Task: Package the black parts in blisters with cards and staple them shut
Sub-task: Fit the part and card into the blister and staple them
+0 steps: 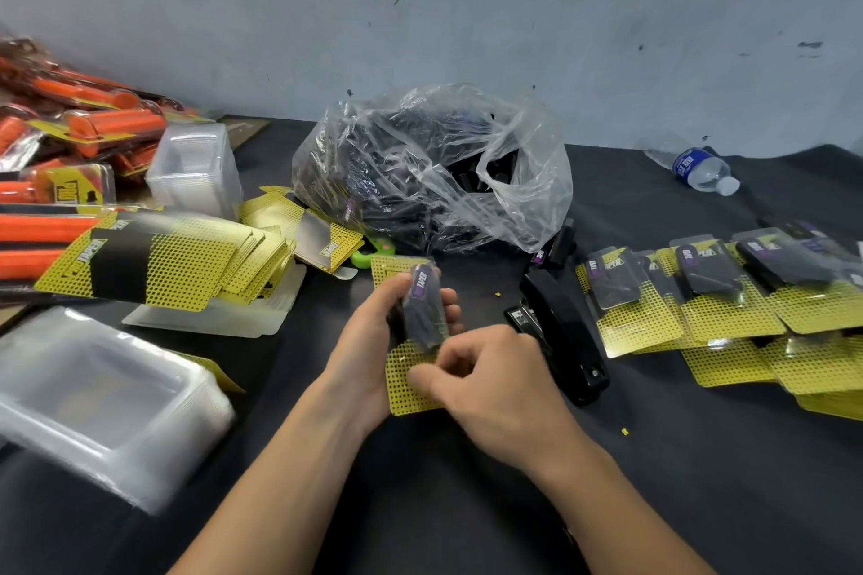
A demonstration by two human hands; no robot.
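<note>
At the table's middle, my left hand [373,327] grips a blister pack [422,308] that holds a black part with a purple label, on a yellow dotted card [407,383]. My right hand [490,378] pinches the lower part of that card from the right. Just right of my hands a black stapler [567,336] lies on the dark table [700,481]. A clear plastic bag [434,173] of black parts sits behind. Loose yellow cards [187,261] are piled at the left, and empty clear blisters [102,397] are stacked at the near left.
Finished packs [710,289] lie in rows at the right. Orange packaged items [70,140] are heaped at the far left beside another stack of clear blisters [196,168]. A water bottle [696,168] lies at the back right. A green object [373,252] shows by the bag.
</note>
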